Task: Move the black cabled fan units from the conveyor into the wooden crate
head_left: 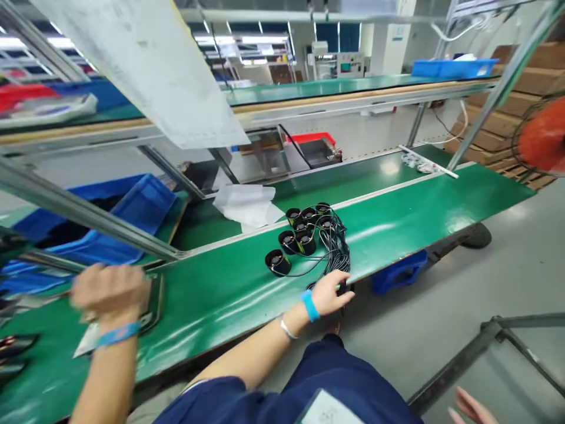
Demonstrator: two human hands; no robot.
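Observation:
My left hand point(329, 294), wearing a blue wristband point(310, 305), is curled at the table's front edge. Its thumb and fingers close around the dark end of a bundle of black cables point(336, 250); the grip is partly hidden. These cables run to several small black cylindrical units point(278, 262) with open round tops, grouped on the green table point(212, 306). At the bottom right corner, my right hand point(470, 407) is partly in view, fingers stretched out, holding nothing visible and away from the table.
A co-worker's blurred fist point(110, 291) is over the table at left, near a dark-framed tray point(155, 303). White sheets point(247, 206) lie behind the units. Blue bins point(132, 218) stand at left, metal posts point(489, 112) rise behind, and an orange fan point(542, 144) is at right.

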